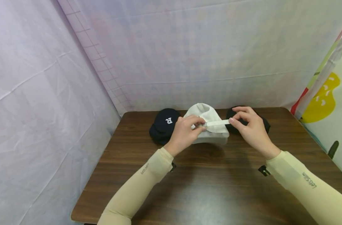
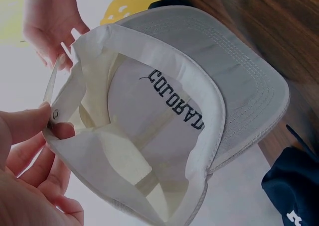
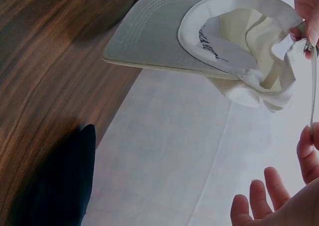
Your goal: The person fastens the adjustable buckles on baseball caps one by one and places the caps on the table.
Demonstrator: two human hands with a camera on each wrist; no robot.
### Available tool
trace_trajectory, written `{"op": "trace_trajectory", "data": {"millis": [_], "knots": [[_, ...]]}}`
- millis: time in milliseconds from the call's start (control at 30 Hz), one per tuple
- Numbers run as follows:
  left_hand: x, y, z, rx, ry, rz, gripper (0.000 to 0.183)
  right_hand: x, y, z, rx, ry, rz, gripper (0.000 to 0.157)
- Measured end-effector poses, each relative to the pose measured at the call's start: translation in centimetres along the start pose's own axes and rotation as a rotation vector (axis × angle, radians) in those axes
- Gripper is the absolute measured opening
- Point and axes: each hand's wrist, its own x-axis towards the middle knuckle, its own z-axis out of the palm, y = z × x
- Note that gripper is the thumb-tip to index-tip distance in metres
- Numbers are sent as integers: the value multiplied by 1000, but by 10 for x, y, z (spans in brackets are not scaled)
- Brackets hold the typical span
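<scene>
A white baseball cap (image 1: 200, 110) is held above the table, its grey-underside brim (image 2: 234, 71) tilted and dark stitched letters (image 2: 174, 99) showing inside. At the cap's back, my left hand (image 1: 186, 129) pinches the buckle end of the strap between thumb and fingers. My right hand (image 1: 251, 126) pinches the free end of the white strap (image 1: 218, 122), which is drawn out straight between the hands. In the right wrist view the right hand's (image 3: 284, 196) other fingers are spread away from the strap.
A black cap (image 1: 163, 125) with a white letter R lies left of the white cap. Another black cap (image 1: 266, 124) lies behind the right hand, partly hidden. The brown wooden table (image 1: 199, 187) backs onto a pale cloth wall (image 1: 201, 56).
</scene>
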Motion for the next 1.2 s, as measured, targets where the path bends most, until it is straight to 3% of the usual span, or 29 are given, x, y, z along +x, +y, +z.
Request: {"op": "trace_trajectory", "data": {"millis": [633,1200], "knots": [[2,-1,4,-5,-8,-11,17,1,6,0,4,0,12,22],[4,1,4,-28,-28,-110,14,-2,10,9,15,-15,32,21]]}}
